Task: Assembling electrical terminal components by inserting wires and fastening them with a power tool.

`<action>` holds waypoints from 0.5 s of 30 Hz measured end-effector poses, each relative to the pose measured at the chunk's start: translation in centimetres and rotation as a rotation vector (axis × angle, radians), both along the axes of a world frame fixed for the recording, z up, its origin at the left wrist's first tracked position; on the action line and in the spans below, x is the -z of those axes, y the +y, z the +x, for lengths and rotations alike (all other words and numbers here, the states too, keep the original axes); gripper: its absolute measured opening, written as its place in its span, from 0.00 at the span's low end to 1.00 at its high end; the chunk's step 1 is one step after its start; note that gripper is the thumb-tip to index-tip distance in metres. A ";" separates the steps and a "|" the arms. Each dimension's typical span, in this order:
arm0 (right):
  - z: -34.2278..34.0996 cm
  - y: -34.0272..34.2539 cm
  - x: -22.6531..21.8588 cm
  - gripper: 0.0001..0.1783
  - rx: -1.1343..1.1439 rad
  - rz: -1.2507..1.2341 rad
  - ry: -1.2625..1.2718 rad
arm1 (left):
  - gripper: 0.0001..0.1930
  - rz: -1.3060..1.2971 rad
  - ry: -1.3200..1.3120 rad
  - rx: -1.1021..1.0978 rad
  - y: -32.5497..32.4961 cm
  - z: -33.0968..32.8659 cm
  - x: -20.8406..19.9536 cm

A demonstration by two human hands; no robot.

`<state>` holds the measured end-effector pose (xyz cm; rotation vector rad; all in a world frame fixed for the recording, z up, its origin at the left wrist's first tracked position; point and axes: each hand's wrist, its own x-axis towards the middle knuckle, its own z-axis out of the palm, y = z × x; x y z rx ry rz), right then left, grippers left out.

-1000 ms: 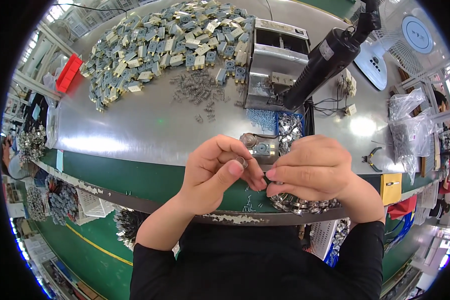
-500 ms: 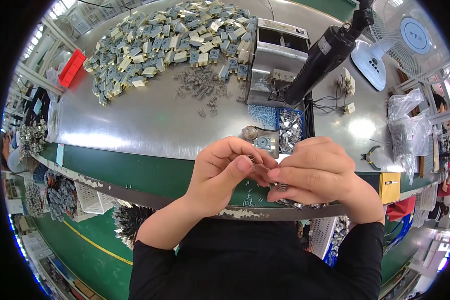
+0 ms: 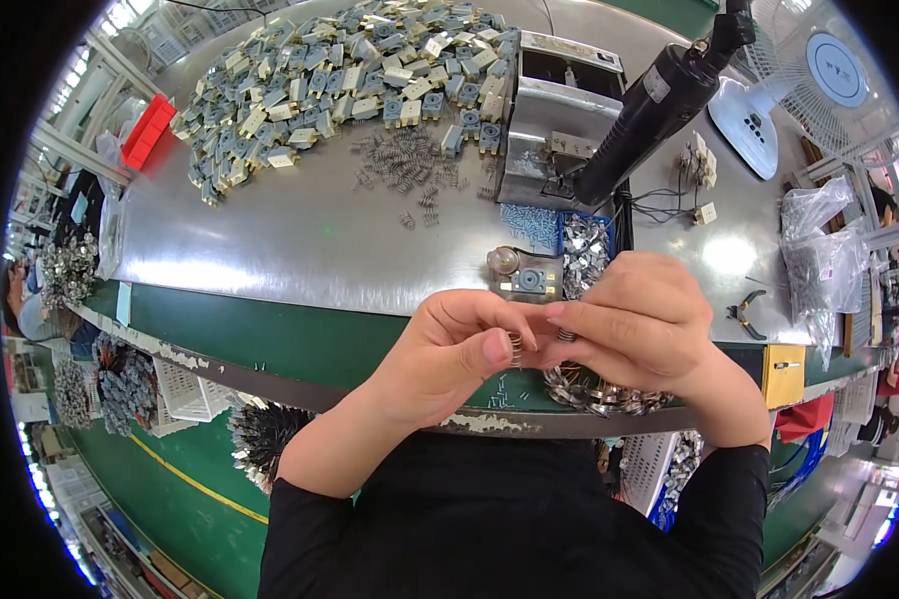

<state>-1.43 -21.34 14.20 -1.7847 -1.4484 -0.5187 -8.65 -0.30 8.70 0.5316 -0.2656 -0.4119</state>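
Both my hands meet over the front edge of the workbench, fingertips close together. A small coil spring [image 3: 515, 348] sits between the thumb and fingers of my left hand [image 3: 435, 349]. My right hand [image 3: 641, 317] pinches another coil spring [image 3: 566, 336]; its lower part is hidden by the fingers. Just beyond the hands is a small metal fixture [image 3: 549, 290] carrying a grey square part [image 3: 529, 281], with a round clear knob [image 3: 503, 261] at its left. A heap of loose springs [image 3: 402, 162] lies farther off on the steel top.
A big heap of grey-and-cream blocks [image 3: 340, 85] covers the far left. Behind the fixture are blue screws [image 3: 529, 226], a blue bin of metal pieces [image 3: 583, 245] and a machine with a black cylinder [image 3: 637, 125]. Pliers [image 3: 746, 315] and a fan [image 3: 831, 70] stand right; metal parts [image 3: 609, 397] lie near.
The left hand has shifted slightly right and down, its spring now showing more clearly. The right hand has risen a little, with its spring, uncovering the metal parts below.
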 end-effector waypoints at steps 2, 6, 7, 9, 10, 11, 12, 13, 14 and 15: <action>0.0 -0.4 -0.1 0.20 0.015 -0.083 -0.053 | 0.12 -0.012 0.013 0.023 -0.1 0.1 0.0; 0.1 -0.1 0.0 0.21 0.064 -0.087 -0.008 | 0.10 0.113 -0.033 0.007 0.0 0.3 0.6; 0.3 0.0 0.1 0.22 0.058 -0.101 0.012 | 0.10 0.156 -0.066 0.008 0.1 0.3 0.8; 0.4 0.0 0.2 0.22 0.052 -0.118 0.033 | 0.09 0.199 -0.048 0.015 0.3 0.4 0.2; 0.3 0.0 0.3 0.23 0.048 -0.147 0.055 | 0.09 0.244 -0.031 0.021 0.4 0.4 0.0; 0.3 0.0 0.4 0.23 0.043 -0.175 0.082 | 0.09 0.244 -0.027 0.021 0.2 0.5 0.0; 0.2 0.2 0.5 0.23 0.041 -0.174 0.085 | 0.08 0.250 -0.021 -0.005 -0.2 0.5 0.0; 0.2 0.6 0.4 0.23 0.071 -0.102 0.088 | 0.08 0.256 -0.014 -0.031 -0.4 0.6 0.1; 0.1 0.9 0.3 0.23 0.099 -0.030 0.088 | 0.08 0.256 -0.013 -0.033 -0.4 0.5 0.2; 0.1 0.9 0.3 0.23 0.096 -0.031 0.089 | 0.08 0.257 -0.013 -0.046 -0.3 0.4 0.3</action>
